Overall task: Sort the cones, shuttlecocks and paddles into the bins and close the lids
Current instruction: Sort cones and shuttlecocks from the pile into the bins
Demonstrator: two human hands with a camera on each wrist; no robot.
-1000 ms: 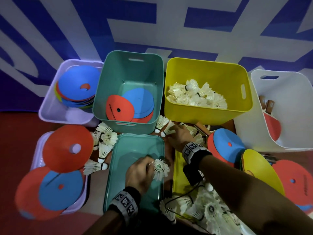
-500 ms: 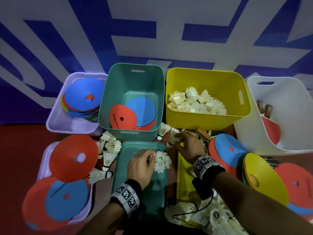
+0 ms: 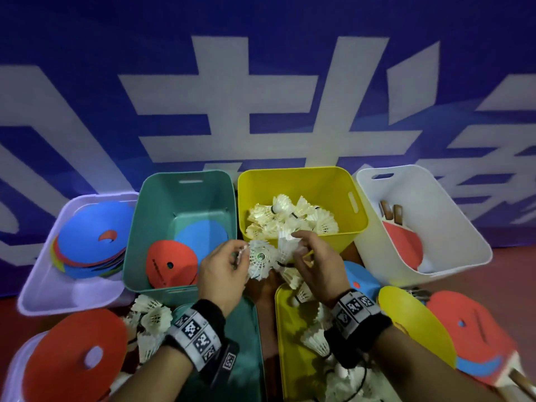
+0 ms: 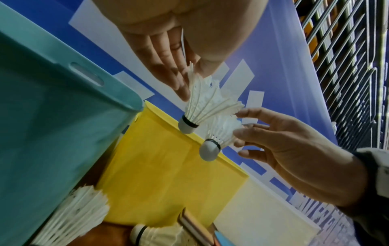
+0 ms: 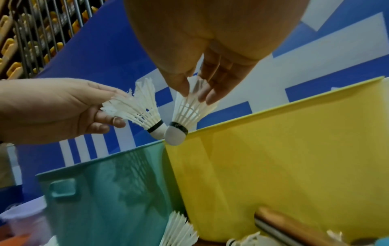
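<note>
My left hand (image 3: 239, 255) pinches a white shuttlecock (image 3: 260, 259) by its feathers, cork down, as the left wrist view shows (image 4: 202, 106). My right hand (image 3: 300, 246) pinches a second shuttlecock (image 3: 285, 244) the same way, seen close in the right wrist view (image 5: 189, 108). Both shuttlecocks hang side by side, corks almost touching, just above the front rim of the yellow bin (image 3: 358, 227), which holds a pile of shuttlecocks (image 3: 290, 219). The teal bin (image 3: 136, 233) has a red and a blue cone inside.
The white bin (image 3: 441, 227) on the right holds paddles (image 3: 403, 245). A lavender bin (image 3: 37, 285) holds stacked cones. Teal lid (image 3: 246, 349) and yellow lid (image 3: 290, 352) lie under my wrists. Loose shuttlecocks (image 3: 153, 314) and cones (image 3: 72, 349) surround them.
My right hand picked a shuttlecock off the floor. Both hands rose and moved forward from the lids to the yellow bin's front rim, each carrying one.
</note>
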